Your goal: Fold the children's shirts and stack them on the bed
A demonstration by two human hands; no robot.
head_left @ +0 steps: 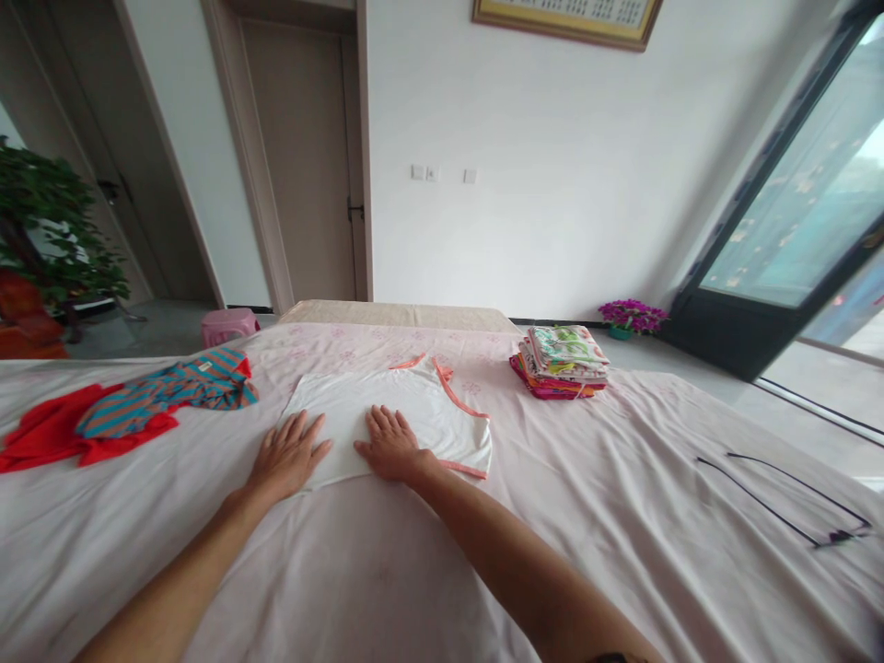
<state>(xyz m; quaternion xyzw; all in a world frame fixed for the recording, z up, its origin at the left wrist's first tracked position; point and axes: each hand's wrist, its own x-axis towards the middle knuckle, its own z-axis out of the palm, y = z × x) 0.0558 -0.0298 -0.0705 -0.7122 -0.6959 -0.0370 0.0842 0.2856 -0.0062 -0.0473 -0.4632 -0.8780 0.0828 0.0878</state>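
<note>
A white sleeveless top [345, 396] with coral-coloured trim lies spread on the pale pink cloth [387, 571], its neck and armhole edges towards the right. My left hand [288, 456] rests on its left end with the fingers spread. Flat on the middle of the top lies my right hand [390, 444], palm down and fingers stretched out. Neither hand grips anything. What is under the palms is hidden.
To the left lie a red garment [41, 428] and a striped blue-and-orange garment [166, 391], both crumpled. A stack of folded clothes [563, 361] stands at the right, beyond the top. Eyeglasses [839, 536] lie at the far right. A pink stool [230, 324] stands behind the covered surface.
</note>
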